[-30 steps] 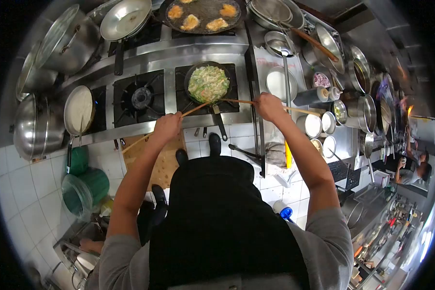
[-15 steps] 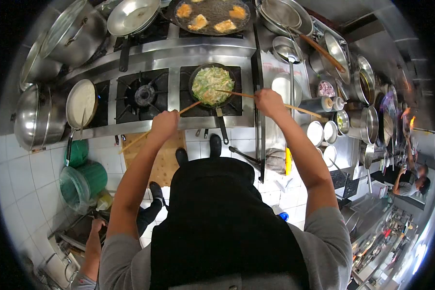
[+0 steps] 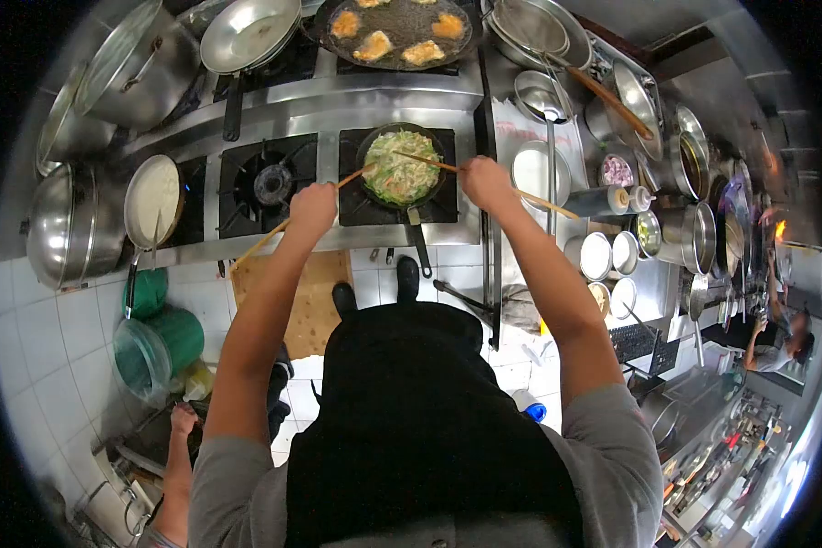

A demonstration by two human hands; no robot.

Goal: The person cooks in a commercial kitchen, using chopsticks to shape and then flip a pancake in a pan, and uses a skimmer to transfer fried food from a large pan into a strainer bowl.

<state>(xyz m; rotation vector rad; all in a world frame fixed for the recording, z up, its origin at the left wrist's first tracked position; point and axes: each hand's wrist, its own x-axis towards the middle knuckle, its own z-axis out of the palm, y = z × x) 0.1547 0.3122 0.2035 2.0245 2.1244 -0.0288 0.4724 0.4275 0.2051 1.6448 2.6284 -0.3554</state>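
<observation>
My left hand (image 3: 313, 210) is closed around a long wooden chopstick (image 3: 263, 240), whose tip reaches the left edge of a vegetable pancake mixture (image 3: 404, 172). In my right hand (image 3: 487, 183) is another long chopstick (image 3: 548, 205), its tip over the upper part of the mixture. The pale mixture with green strips fills most of a small black frying pan (image 3: 415, 217). That pan sits on the right front burner, its handle pointing toward me. Neither hand touches the pan.
At the back, a wide pan (image 3: 377, 50) holds several frying pieces in oil. A pan of white liquid (image 3: 153, 203) stands left, beside a bare burner (image 3: 273, 184). Bowls and squeeze bottles (image 3: 603, 201) line the right counter. A co-worker's hand (image 3: 184, 418) shows at lower left.
My right hand has moved left, sliding its chopstick tip left and up over the mixture. The left chopstick's tip has risen slightly along the pan's left side. The co-worker's foot at lower left shifted back.
</observation>
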